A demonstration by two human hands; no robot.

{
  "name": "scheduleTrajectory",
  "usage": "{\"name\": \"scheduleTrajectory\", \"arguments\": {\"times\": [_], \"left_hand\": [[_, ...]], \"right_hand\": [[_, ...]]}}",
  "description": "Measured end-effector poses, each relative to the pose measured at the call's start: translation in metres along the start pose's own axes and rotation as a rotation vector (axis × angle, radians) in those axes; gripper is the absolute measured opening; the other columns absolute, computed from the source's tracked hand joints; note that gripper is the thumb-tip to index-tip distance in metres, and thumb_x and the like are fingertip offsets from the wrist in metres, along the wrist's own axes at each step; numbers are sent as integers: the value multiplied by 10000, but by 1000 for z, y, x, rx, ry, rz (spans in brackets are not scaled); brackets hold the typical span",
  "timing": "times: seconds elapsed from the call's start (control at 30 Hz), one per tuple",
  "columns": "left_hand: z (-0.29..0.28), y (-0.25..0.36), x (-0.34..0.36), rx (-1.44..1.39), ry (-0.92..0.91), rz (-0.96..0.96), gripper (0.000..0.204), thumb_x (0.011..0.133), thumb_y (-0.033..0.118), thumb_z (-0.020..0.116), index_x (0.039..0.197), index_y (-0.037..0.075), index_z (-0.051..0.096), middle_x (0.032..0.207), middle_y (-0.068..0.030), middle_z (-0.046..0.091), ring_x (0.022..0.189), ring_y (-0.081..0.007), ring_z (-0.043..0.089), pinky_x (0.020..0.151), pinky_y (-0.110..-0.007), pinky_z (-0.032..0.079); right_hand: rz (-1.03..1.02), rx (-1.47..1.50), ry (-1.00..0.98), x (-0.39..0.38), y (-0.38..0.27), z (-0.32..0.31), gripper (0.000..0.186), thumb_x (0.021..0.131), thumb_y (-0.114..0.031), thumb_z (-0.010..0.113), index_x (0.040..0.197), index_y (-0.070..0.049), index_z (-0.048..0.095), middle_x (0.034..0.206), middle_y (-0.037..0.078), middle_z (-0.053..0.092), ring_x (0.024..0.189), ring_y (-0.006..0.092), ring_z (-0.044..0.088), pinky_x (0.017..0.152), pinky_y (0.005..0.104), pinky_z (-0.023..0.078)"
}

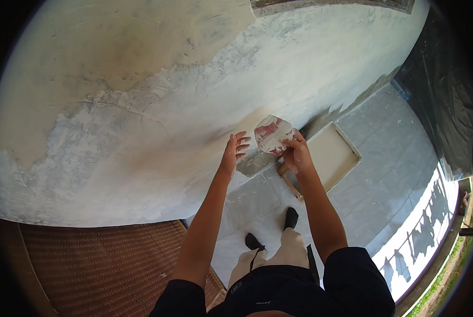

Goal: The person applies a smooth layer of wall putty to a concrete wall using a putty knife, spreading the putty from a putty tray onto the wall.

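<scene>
My right hand (297,154) grips a thin flat scraper plate (272,134) by its right edge, the fingers closed on it. White paste is smeared over the plate, and reddish patches show between the smears. To its left my left hand (235,152) is open, fingers apart and holding nothing, with white marks on the fingertips. Both hands are in front of the wall (194,116), which is coated white with a rough beige area at the upper left. Behind my right forearm, a shallow rectangular tray (347,141) with a pale inside stands low by the wall.
Grey floor tiles (379,140) run along the wall's foot, under my dark-covered feet. A brown woven panel (104,264) lies at the lower left. Dark plastic sheeting (440,90) hangs at the right, near a sunlit floor edge (416,238) and grass beyond.
</scene>
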State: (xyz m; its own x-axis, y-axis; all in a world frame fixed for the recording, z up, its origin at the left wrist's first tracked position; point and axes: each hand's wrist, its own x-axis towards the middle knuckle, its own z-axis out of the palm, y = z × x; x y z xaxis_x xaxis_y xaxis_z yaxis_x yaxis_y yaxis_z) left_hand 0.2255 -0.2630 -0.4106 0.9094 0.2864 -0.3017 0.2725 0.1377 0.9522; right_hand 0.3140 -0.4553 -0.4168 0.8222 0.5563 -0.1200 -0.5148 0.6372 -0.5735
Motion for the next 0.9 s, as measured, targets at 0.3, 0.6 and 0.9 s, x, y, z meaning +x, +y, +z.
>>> {"name": "scheduleTrajectory", "arguments": {"times": [0.3, 0.6, 0.9], "left_hand": [[-59, 75, -50, 74, 5, 175, 670, 954, 596, 236, 1390, 128, 435, 1304, -87, 539, 1132, -223, 501, 957, -391, 355], [-117, 126, -105, 136, 87, 400, 703, 934, 628, 233, 1394, 130, 420, 1291, -76, 545, 1129, -222, 497, 944, -398, 364], [-173, 179, -191, 371, 451, 892, 414, 966, 342, 410, 1241, 52, 517, 1177, -109, 568, 1120, -221, 494, 891, -365, 402]], "right_hand": [[-116, -55, -156, -21, -2, 115, 300, 836, 57, 519, 1134, 29, 536, 1035, 140, 635, 900, 236, 641, 747, 363, 544], [-296, -295, -179, -60, 15, 211, 221, 852, -2, 565, 1073, 4, 559, 914, 94, 660, 771, 175, 648, 665, 279, 522], [-681, -778, -157, -83, 65, 297, 120, 764, -1, 614, 749, 15, 496, 659, 143, 590, 574, 194, 587, 555, 315, 466]]}}
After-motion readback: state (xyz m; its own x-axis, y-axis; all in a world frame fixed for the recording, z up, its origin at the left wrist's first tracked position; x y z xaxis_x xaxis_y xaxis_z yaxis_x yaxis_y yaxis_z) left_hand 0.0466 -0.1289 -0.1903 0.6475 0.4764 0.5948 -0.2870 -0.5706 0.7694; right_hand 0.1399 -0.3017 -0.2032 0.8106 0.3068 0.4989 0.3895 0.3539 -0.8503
